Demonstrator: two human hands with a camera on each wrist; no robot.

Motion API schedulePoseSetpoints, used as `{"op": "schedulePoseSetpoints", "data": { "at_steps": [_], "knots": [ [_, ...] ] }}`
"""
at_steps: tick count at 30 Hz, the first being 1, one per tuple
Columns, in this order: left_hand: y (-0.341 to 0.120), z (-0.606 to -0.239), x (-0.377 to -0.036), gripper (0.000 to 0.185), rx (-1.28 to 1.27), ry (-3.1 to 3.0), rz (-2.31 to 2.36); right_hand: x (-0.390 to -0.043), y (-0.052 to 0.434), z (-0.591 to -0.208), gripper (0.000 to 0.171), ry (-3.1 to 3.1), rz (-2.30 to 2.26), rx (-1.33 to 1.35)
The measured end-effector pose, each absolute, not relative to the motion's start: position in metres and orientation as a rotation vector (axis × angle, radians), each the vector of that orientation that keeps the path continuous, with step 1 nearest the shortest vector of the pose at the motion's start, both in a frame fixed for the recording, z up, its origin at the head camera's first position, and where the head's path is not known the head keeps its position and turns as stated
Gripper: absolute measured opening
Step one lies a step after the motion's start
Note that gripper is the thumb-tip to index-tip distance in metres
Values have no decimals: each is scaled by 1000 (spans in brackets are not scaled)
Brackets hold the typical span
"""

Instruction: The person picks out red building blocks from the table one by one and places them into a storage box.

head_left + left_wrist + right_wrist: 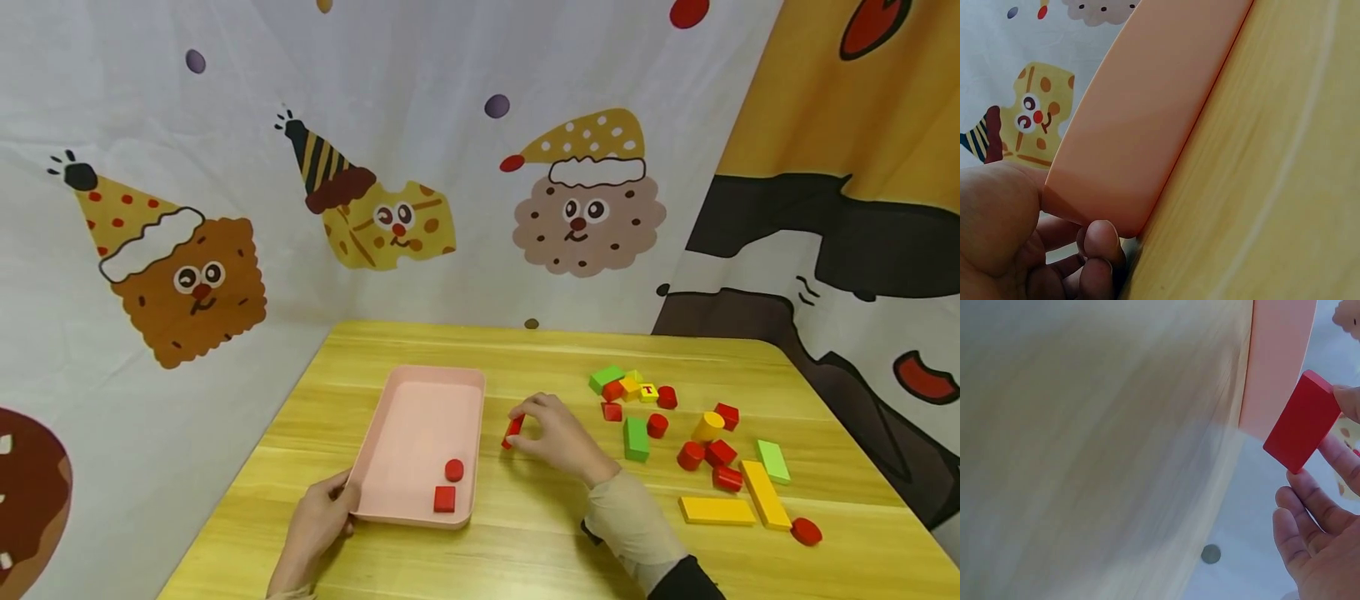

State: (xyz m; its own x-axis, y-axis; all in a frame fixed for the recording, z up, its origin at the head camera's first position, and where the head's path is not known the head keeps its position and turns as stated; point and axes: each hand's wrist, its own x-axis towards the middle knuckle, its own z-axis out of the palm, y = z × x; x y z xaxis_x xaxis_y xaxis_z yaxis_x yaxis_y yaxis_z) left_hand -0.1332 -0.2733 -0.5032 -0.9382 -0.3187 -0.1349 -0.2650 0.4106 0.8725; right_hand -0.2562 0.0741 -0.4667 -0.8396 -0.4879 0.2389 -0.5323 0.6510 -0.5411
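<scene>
A pink tray (416,417) lies on the table, with a red cylinder (453,470) and a red square block (444,499) inside near its lower right corner. At the tray's near left corner, my left hand (318,512) holds the edge, thumb on the wall and fingers curled beneath, as the left wrist view shows too. To the right of the tray, my right hand (558,437) pinches a red rectangular block (1305,422) between thumb and fingertips. In the head view that block appears tilted, just outside the tray's right wall.
Scattered blocks cover the table's right side: a green block (636,439), a yellow cylinder (708,427), a yellow plank (717,511), a red disc (806,532) and several red pieces. A cartoon-printed curtain (465,50) hangs behind the wooden table (540,358).
</scene>
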Motion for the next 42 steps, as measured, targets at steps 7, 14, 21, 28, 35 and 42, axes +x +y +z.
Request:
{"op": "schedulePoseSetpoints", "data": {
  "at_steps": [7,14,21,28,35,42],
  "knots": [
    [-273,-505,-134,43,541,-2600,-1584,-254,60,-463,34,-2757,883,939],
    [-274,-506,-135,42,543,-2601,-1578,-253,48,-460,34,-2691,822,1015],
    [-272,-504,-134,42,563,-2542,-1672,-249,36,-460,34,-2659,747,1091],
    [-272,-505,-134,43,581,-2542,-1673,-248,28,-460,35,-2661,733,1092],
    [-272,-506,-135,43,579,-2547,-1663,-247,20,-461,31,-2640,764,1117],
    [-272,-506,-137,44,580,-2582,-1648,-250,13,-467,35,-2650,719,1145]
  ]
}}
